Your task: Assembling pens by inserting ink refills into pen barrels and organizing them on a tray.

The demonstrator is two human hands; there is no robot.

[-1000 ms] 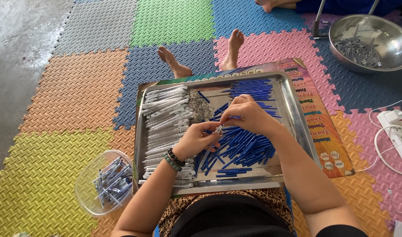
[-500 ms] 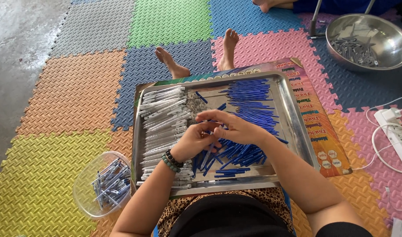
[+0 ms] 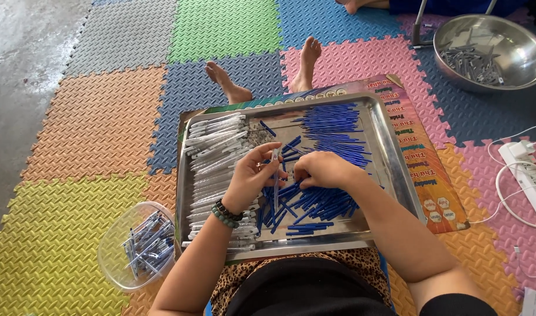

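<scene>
Since the earlier frame, both hands have drawn together over the middle of the tray, and the right hand (image 3: 321, 169) has dropped from its raised position down onto the blue pile.

Left hand (image 3: 251, 175): the fingers (image 3: 266, 153) are curled closed around the upper end of a clear pen barrel (image 3: 275, 178). The barrel hangs just right of the palm, between the two hands. Its long axis runs near to far, almost straight, with the lower end pointing toward the person and lying over the blue refills (image 3: 314, 202).

Right hand: the fingers are bent downward and closed onto the refill pile just beside the barrel; whether they grip a single refill cannot be told.

Nearest items: a clear plastic tub (image 3: 136, 246) holding assembled pens stands on the floor mat (image 3: 98, 123), left of the tray and apart from it.

Metal tray (image 3: 390, 158): the near rim lies against the person's lap. Clear barrels (image 3: 215, 158) are stacked along the left side, long axes left to right. Loose refills lie crossed near the hands; farther away a second group (image 3: 332, 126) lies parallel, left to right. Bare tray floor remains along the right wall and the near right corner.

Beyond the tray are two bare feet (image 3: 306, 64), and far right a steel bowl (image 3: 513, 44) with small metal parts.
</scene>
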